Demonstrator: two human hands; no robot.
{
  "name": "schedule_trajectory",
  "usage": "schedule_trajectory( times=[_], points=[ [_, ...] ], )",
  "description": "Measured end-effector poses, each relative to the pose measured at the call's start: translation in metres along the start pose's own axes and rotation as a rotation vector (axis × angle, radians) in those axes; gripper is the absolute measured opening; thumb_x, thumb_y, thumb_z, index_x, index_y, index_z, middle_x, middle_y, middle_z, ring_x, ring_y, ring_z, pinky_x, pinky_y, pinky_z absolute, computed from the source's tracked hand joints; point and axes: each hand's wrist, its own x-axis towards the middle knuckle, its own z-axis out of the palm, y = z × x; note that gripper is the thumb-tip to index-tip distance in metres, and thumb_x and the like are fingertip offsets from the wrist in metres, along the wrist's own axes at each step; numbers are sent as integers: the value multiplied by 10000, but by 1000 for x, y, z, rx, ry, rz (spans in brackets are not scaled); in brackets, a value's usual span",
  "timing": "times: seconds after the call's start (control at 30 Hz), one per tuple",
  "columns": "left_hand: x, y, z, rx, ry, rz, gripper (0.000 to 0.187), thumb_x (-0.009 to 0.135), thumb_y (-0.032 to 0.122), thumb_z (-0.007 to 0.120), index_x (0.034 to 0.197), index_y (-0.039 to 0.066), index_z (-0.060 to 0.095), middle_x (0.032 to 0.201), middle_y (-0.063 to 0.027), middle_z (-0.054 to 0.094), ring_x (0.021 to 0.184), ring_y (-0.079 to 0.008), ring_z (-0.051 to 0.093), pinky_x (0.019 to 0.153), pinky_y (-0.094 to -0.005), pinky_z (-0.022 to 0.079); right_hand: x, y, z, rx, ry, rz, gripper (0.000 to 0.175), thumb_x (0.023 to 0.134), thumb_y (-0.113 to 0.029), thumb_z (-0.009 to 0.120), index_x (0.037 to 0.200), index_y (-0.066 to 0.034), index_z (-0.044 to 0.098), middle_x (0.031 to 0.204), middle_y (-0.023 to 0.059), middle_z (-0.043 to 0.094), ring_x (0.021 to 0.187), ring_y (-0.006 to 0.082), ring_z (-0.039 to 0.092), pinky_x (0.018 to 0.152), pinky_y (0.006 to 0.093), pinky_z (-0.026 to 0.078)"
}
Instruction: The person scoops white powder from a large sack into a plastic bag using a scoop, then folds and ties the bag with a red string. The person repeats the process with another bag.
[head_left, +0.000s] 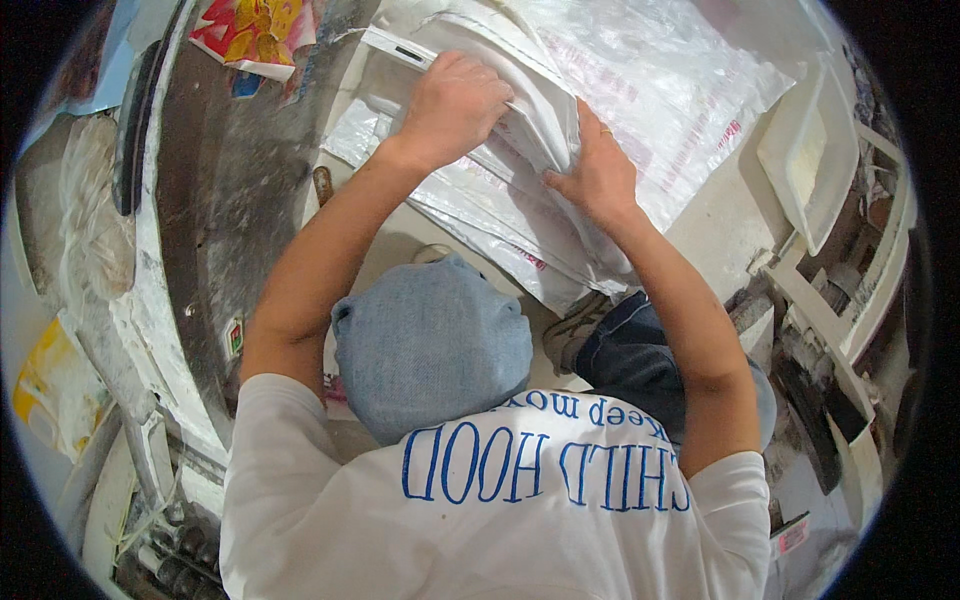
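Observation:
My left hand (457, 109) is curled into a fist on the upper edge of a white plastic bag (540, 135). A flat white strip (397, 49) with a small dark slot sticks out to the left, beside the knuckles. At the bag's right side, my right hand (600, 169) pinches its edge, thumb on the near face and the other fingers partly hidden behind. The bag is creased and leans over flattened clear-white plastic sheeting (645, 97) with red print. Both hands are above and beyond my denim-covered knee (435, 337).
On the right stands a white plastic tub (795, 150) with pale residue, near an open frame (817, 315) of cluttered parts. A stained dark board (225, 150) runs along the left, with a red-yellow packet (259, 34) on it. A brown handle (322, 184) lies by my left forearm.

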Motion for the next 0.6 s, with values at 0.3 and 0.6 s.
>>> schedule_trajectory(
  times=[0.3,0.6],
  points=[
    [-90,-6,-15,-251,265,-817,325,870,183,777,1149,35,701,1147,-146,706,1055,-284,671,923,-395,515,36,21,-21,49,-188,27,759,675,-286,854,1335,-83,540,960,211,733,915,389,718,833,465,564],
    [-91,4,77,-1125,104,-1684,550,903,267,779,1183,-160,576,1129,-206,648,1004,-276,677,797,-370,615,25,16,-11,11,-150,8,847,684,-284,888,1406,-59,507,1077,245,722,1001,427,699,907,468,543]
  ],
)
